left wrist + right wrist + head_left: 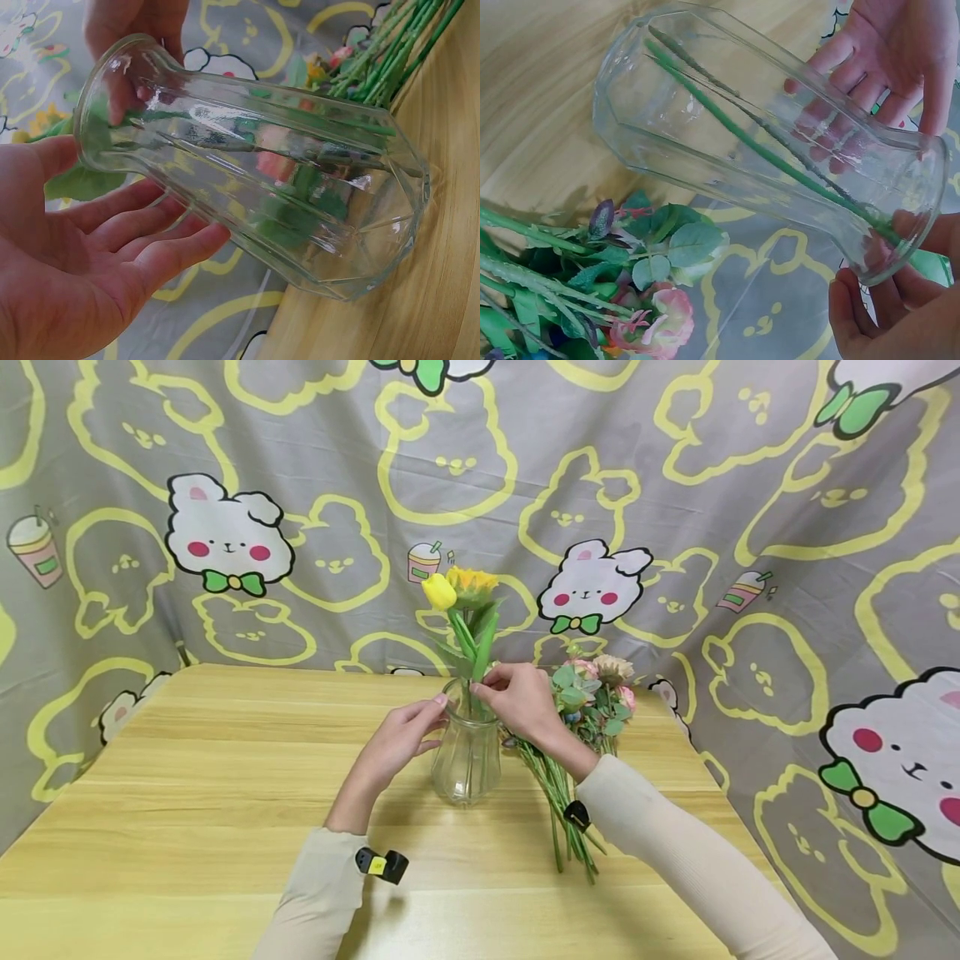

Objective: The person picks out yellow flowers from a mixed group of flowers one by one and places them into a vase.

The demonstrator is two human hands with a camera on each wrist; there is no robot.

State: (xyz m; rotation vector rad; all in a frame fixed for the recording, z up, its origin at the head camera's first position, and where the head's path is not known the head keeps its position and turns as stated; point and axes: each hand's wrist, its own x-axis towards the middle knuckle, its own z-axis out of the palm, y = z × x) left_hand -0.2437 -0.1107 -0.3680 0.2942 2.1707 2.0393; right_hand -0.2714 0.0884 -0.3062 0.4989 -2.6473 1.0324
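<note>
A clear glass vase [465,768] stands upright on the wooden table, with a yellow tulip [438,592] and a yellow sunflower [474,582] rising from its mouth. Two stems [742,135] slant down inside the glass in the right wrist view. My right hand [523,697] pinches the tulip's stem at the vase's rim, its fingertips partly behind the glass. On the other side, my left hand [396,742] touches the vase's neck. The left wrist view shows its fingers [135,225] extended along the glass, with the thumb at the rim.
Right of the vase lies a bunch of flowers [592,693] with pink and cream blooms, its green stems [558,802] pointing toward the table's front. A grey patterned cloth [337,485] hangs behind and beside the table [187,827].
</note>
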